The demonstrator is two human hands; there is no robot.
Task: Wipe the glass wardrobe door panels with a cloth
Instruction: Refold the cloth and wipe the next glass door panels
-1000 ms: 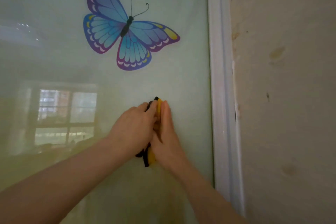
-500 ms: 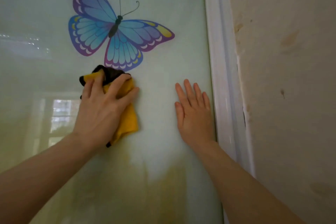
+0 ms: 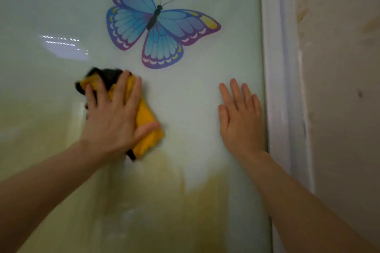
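A person faces a pale green glass door panel (image 3: 195,98) and wipes it with a folded yellow cloth (image 3: 147,127) that has a dark edge. The left hand (image 3: 115,121) lies flat over the cloth with fingers spread and nearly straight, pressing it against the glass just below and left of a large blue and purple butterfly sticker (image 3: 156,24). The right hand (image 3: 240,121) is also flat and holds nothing, its palm resting on the bare glass just beside the white door frame (image 3: 281,88). The main risk appears to be the cloth catching the sticker's lower wing edge and lifting it if the wiping moves upward. The bare right palm may also leave smudges on the glass. The cloth is bunched and slightly blurred, so its exact folds are hard to tell. To the right of the frame stands a stained beige wall (image 3: 339,109).
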